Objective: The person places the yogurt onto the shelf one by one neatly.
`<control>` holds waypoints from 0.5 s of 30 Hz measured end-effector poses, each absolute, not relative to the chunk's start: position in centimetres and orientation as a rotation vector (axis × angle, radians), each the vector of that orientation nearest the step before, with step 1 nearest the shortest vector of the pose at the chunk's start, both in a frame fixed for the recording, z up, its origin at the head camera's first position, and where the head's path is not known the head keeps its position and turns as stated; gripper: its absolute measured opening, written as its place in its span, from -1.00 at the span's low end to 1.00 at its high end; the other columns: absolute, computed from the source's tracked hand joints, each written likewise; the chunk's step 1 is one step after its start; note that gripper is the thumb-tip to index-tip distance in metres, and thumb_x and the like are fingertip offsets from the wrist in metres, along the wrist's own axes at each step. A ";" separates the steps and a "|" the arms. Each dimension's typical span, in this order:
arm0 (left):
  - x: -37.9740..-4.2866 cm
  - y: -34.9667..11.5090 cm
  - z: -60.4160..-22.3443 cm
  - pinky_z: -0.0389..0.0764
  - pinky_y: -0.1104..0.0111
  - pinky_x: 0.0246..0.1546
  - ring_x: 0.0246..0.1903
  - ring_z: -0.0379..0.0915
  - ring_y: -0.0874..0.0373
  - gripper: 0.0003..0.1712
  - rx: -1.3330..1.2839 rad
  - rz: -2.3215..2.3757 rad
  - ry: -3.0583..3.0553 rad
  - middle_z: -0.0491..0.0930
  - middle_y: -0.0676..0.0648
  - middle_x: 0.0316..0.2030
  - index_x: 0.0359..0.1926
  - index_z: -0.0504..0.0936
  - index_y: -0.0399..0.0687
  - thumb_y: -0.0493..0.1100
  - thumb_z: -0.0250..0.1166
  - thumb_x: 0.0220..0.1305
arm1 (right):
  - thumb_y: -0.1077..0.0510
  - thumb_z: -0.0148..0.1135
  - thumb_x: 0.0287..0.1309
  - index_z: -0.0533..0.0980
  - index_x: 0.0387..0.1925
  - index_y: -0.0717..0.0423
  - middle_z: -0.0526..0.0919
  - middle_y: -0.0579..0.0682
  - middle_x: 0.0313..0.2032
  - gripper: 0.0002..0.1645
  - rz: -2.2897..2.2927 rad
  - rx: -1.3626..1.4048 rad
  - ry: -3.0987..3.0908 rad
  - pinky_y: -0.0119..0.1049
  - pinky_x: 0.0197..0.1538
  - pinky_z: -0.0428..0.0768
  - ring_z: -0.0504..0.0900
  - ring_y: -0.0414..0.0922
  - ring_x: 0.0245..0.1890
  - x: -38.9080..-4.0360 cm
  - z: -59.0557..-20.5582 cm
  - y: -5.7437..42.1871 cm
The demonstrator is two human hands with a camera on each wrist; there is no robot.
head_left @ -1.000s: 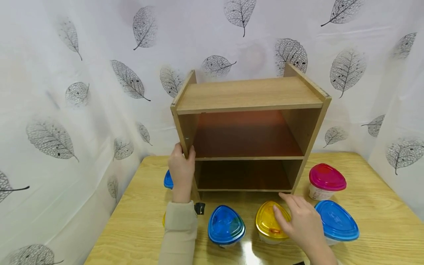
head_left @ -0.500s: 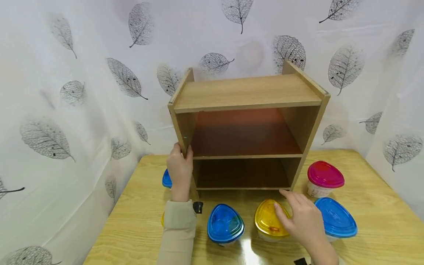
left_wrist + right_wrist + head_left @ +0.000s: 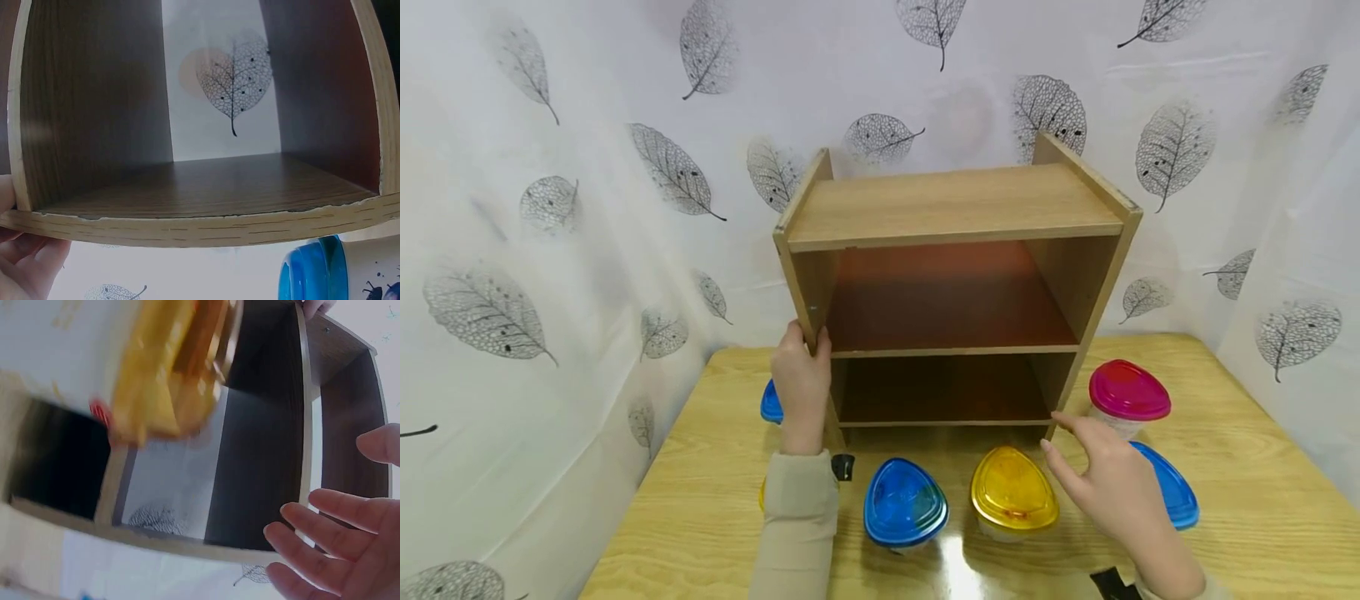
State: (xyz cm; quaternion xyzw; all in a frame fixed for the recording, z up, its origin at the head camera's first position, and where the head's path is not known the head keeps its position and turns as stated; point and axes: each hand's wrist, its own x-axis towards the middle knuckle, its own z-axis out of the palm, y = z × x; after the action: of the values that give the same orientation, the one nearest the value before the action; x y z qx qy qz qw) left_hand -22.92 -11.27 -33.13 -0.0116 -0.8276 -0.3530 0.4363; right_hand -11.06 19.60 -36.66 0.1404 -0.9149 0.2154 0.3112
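A small wooden shelf unit (image 3: 955,350) with two open compartments stands on the table. My left hand (image 3: 802,379) grips the front edge of its left side panel, thumb on the inner side. In the left wrist view, fingers (image 3: 37,262) wrap that panel where the middle board meets it. My right hand (image 3: 1108,471) is at the lower right corner of the shelf, thumb and fingers spread, holding nothing. Just left of it sits a tub with a yellow lid (image 3: 1013,490). A tub with a blue lid (image 3: 1180,500) is partly hidden behind this hand.
Another blue-lidded tub (image 3: 905,502) stands in front of the shelf. A pink-lidded tub (image 3: 1129,390) is at its right. Beyond my left arm, a blue lid (image 3: 771,403) and a yellow lid (image 3: 762,496) show partly. A leaf-print curtain (image 3: 880,75) hangs behind the wooden table (image 3: 685,467).
My right hand has moved right, off the yellow-lidded tub to the shelf's lower right corner, its fingers spreading wider. The left hand keeps its grip. The head view has shifted slightly.
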 end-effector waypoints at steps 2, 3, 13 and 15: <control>-22.9 -11.3 -33.0 0.49 0.10 -0.50 -0.47 0.52 -0.17 -0.80 -0.031 -0.878 -2.062 0.57 -0.31 -0.46 -0.39 0.50 -0.41 -0.26 0.23 0.08 | 0.12 0.27 -0.10 0.50 -0.17 0.26 0.59 0.17 -0.26 -0.59 0.584 0.357 -2.447 -0.02 -0.44 0.52 0.55 0.12 -0.29 -11.0 -36.2 20.1; -22.9 -11.3 -33.0 0.49 0.10 -0.50 -0.47 0.52 -0.17 -0.79 -0.032 -0.879 -2.063 0.57 -0.31 -0.46 -0.38 0.50 -0.41 -0.27 0.23 0.08 | 0.12 0.26 -0.09 0.49 -0.17 0.26 0.58 0.17 -0.26 -0.59 0.590 0.349 -2.461 0.00 -0.42 0.52 0.55 0.13 -0.28 -11.0 -36.0 20.4; -22.8 -11.2 -33.0 0.48 0.08 -0.50 -0.48 0.52 -0.18 -0.80 -0.038 -0.873 -2.040 0.57 -0.31 -0.47 -0.41 0.49 -0.42 -0.28 0.24 0.07 | -0.01 0.19 0.03 0.44 -0.07 0.28 0.50 0.29 -0.13 -0.49 0.602 0.232 -2.634 0.21 -0.28 0.40 0.43 0.25 -0.14 -11.3 -34.2 23.4; -22.8 -11.2 -33.0 0.48 0.08 -0.50 -0.48 0.51 -0.18 -0.80 -0.038 -0.867 -2.043 0.57 -0.31 -0.47 -0.40 0.49 -0.41 -0.28 0.24 0.07 | -0.03 0.18 0.03 0.43 -0.07 0.29 0.50 0.32 -0.14 -0.47 0.591 0.222 -2.640 0.22 -0.29 0.40 0.42 0.27 -0.15 -11.3 -33.9 24.0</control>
State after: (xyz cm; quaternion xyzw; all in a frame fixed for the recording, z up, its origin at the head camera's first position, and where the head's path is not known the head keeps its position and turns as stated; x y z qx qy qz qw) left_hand -22.80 -11.24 -33.02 -0.0154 -0.8244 -0.3499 0.4446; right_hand -11.34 24.00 -33.88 0.0799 -0.9505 0.2128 0.2118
